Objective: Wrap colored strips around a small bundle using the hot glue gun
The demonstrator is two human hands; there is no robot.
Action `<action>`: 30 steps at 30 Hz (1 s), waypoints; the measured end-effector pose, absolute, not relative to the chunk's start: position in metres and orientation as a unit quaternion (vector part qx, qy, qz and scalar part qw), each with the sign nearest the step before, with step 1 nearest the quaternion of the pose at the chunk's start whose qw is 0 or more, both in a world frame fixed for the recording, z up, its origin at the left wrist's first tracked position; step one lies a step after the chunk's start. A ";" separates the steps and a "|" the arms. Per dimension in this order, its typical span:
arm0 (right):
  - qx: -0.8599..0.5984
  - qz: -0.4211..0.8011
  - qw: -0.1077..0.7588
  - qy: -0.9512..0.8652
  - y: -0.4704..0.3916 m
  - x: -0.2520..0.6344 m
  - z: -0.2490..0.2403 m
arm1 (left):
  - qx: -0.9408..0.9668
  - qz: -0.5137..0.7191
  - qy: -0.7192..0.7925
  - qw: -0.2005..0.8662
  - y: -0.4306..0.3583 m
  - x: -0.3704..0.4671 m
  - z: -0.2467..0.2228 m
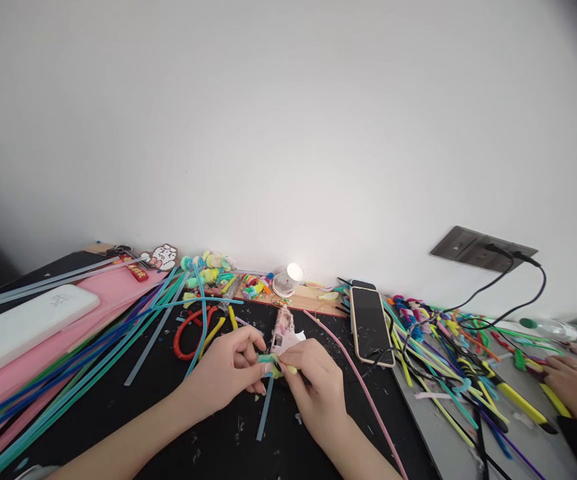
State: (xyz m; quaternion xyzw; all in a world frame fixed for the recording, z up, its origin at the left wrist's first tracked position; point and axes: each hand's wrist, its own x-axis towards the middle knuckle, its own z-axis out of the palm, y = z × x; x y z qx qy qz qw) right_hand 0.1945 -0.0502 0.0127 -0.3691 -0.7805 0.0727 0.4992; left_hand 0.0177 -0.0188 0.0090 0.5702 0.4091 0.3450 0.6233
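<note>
Both hands meet at the middle of the black table mat, pinching a small green-and-yellow pipe cleaner piece (268,365). My left hand (228,367) is closed on its green end. On the yellow side, the thumb and fingertips of my right hand (317,383) are closed on it. Part of the piece is hidden by the fingers. Just behind it lies a pale pink glue gun (287,339), its nozzle stained brown and pointing toward the wall. A translucent glue stick (265,410) shows below the hands.
Red-handled scissors (183,339) and long pipe cleaners (118,340) lie left, near a white box (33,327). A paper cup (289,280) stands at the wall. Rightward are a phone (372,327), yellow-black pliers (518,403), cables from a wall socket (483,248) and another person's hand (575,387).
</note>
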 end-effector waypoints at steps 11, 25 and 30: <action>-0.375 0.089 0.449 -0.806 -0.054 0.193 0.014 | 0.529 0.406 0.418 0.617 -0.016 0.017 0.015; -0.486 0.297 0.500 -0.652 -0.050 0.182 -0.002 | 0.506 0.462 0.443 0.579 -0.014 0.014 0.013; -0.512 0.418 0.481 -0.576 -0.046 0.181 -0.007 | 0.501 0.459 0.429 0.594 -0.014 0.012 0.012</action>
